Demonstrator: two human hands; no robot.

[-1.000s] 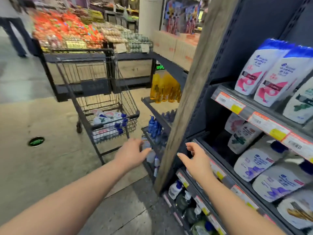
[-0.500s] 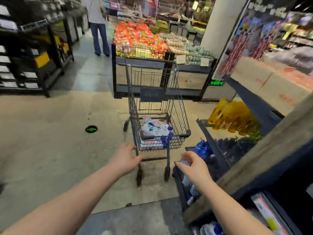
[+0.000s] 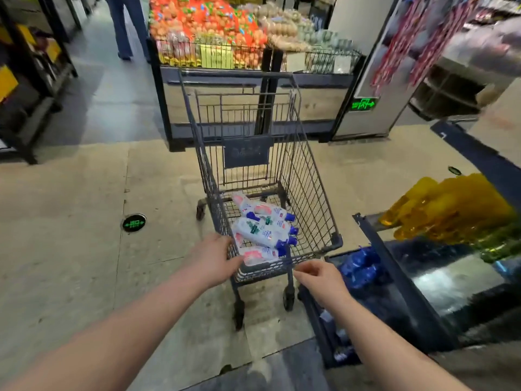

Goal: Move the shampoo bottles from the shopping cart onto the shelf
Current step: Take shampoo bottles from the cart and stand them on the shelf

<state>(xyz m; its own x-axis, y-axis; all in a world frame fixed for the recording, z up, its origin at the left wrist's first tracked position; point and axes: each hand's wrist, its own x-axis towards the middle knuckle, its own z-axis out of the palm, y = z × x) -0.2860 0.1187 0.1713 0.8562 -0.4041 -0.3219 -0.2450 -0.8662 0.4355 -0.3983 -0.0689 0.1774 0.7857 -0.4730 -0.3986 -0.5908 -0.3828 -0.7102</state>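
A dark wire shopping cart [image 3: 307,176] stands straight ahead of me on the tan floor. Several white shampoo bottles [image 3: 262,231] with blue caps lie in a pile on its bottom. My left hand [image 3: 214,258] is at the cart's near left corner with its fingers spread, against the wire, holding nothing. My right hand [image 3: 321,277] hovers just outside the near right corner, fingers loosely curled and empty. The shampoo shelf is out of frame to my right.
A dark low shelf [image 3: 394,277] with blue bottles [image 3: 361,263] and yellow bottles [image 3: 448,207] stands at my right. A produce stand [image 3: 239,66] sits behind the cart. A person's legs [image 3: 124,26] stand far left. Open floor lies to the left.
My view has swung left from the shampoo shelf to the cart. Both hands have come forward to the cart's near end, and the cart now looks closer.
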